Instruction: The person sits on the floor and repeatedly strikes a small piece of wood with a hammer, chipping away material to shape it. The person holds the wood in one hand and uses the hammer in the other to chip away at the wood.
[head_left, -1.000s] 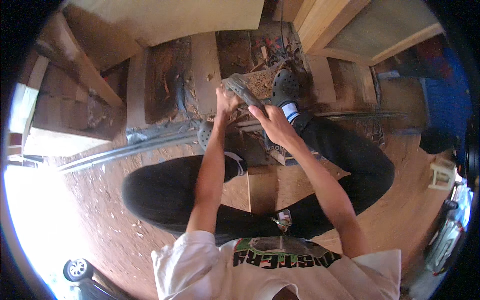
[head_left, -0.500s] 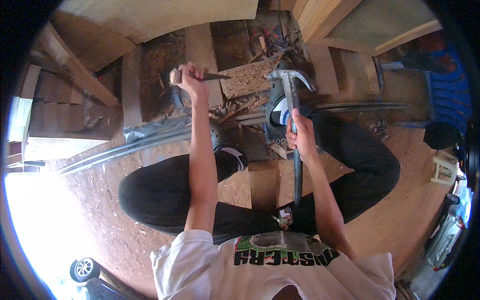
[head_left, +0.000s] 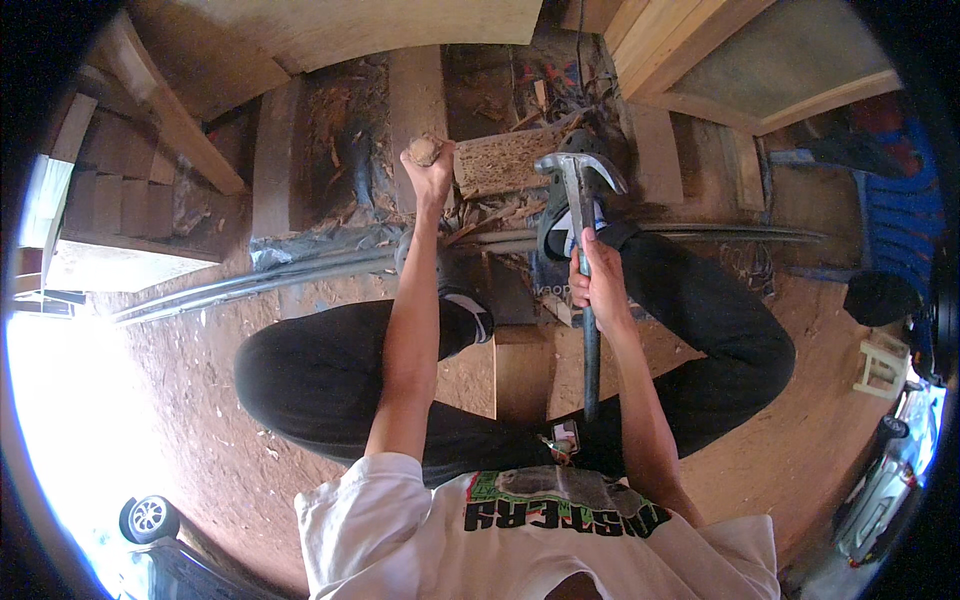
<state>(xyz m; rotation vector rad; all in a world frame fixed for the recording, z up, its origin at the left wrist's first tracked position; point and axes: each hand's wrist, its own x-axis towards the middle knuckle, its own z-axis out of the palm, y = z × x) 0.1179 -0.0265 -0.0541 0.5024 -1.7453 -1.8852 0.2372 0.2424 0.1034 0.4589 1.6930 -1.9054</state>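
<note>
My left hand [head_left: 430,182] is closed round the wooden handle of a chisel [head_left: 425,151], whose butt faces up at me. The blade is hidden below the handle and fist. Just right of this fist lies a pale wooden block [head_left: 505,163], its upper face pitted with rough cuts. In my right hand [head_left: 602,282] is a claw hammer [head_left: 591,365], gripped around the middle of its long shaft. Its metal head points away from me, over my right shoe [head_left: 556,222] and near the block's right end. Hammer and chisel are apart.
Wood chips [head_left: 490,215] litter the ground around the block. Long grey pipes [head_left: 330,265] run across in front of my feet. Wooden boards [head_left: 420,95] lie beyond, and a framed panel [head_left: 690,60] stands at far right. A blue plastic chair [head_left: 900,215] is to the right.
My left hand has swung right, toward the block, and the chisel has turned from lying sideways to showing its butt end. My right hand and the hammer have barely moved.
</note>
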